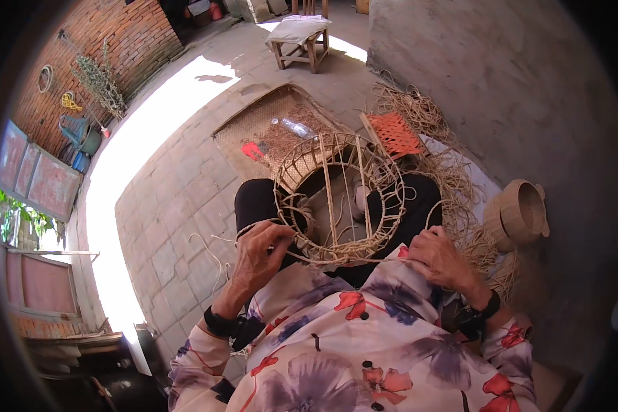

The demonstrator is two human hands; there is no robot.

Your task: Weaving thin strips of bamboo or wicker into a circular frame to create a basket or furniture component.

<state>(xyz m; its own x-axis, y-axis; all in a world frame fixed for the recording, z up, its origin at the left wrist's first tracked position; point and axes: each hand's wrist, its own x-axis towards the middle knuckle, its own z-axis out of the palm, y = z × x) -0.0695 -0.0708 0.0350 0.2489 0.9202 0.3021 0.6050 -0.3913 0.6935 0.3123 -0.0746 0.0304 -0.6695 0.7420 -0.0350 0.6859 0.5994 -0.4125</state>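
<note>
A round basket frame (329, 159) of tan woven cord and rods rests on my lap between my knees, its open ring facing up. Straight rods cross the opening from the far rim to the near one. My left hand (261, 248) is closed at the near left of the rim, pinching a tan cord. Off to the right, my right hand (438, 258) is closed on the same kind of cord (374, 261), which runs along the near rim between both hands. A loose end loops up above the right hand.
Piles of loose cord (419, 110) lie along the right wall. An orange woven piece (393, 134) sits beyond the basket, near a flat woven mat (254, 117). Woven baskets (505, 230) stand at right, and a stool (299, 38) is farther off.
</note>
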